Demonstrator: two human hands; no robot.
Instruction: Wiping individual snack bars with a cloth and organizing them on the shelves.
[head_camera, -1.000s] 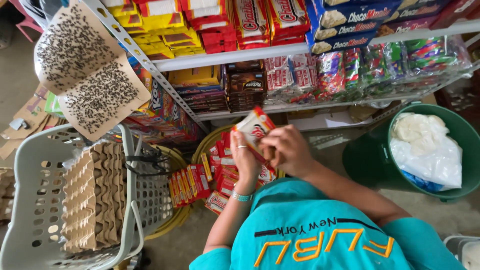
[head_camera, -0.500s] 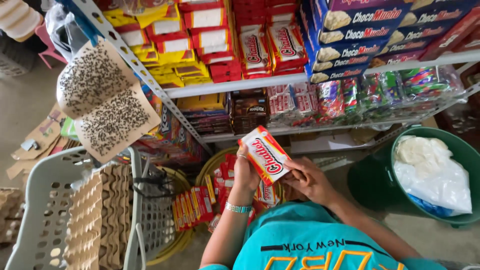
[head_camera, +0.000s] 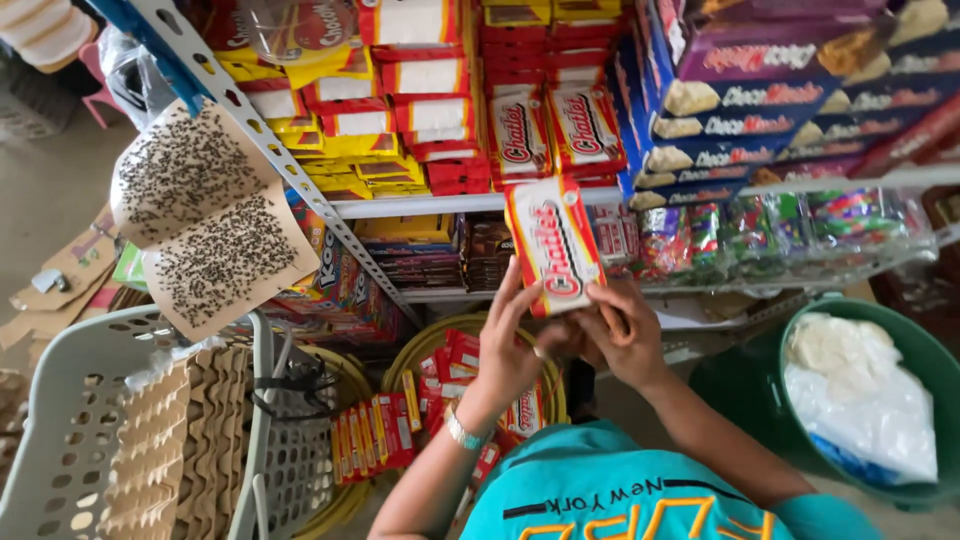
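A metal shelf (head_camera: 420, 205) carries many glossy red and yellow packets. Below, one round yellow basket (head_camera: 430, 345) holds more. The two hands, left hand (head_camera: 510, 345) and right hand (head_camera: 620, 340), grip one flat rectangular red-white packet (head_camera: 553, 245), raised before the shelf.

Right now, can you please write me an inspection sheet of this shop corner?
Surface: grey metal shelves, fully stocked.
Job's things: one red, white and yellow snack packet, held upright before the shelves.
Clutter: yellow basket of red packets; grey plastic basket with egg trays; green tub of white bags.
Grippers: left hand and right hand grip the packet.
Cables: nothing seen.
Surroundings: fly paper covered with flies.
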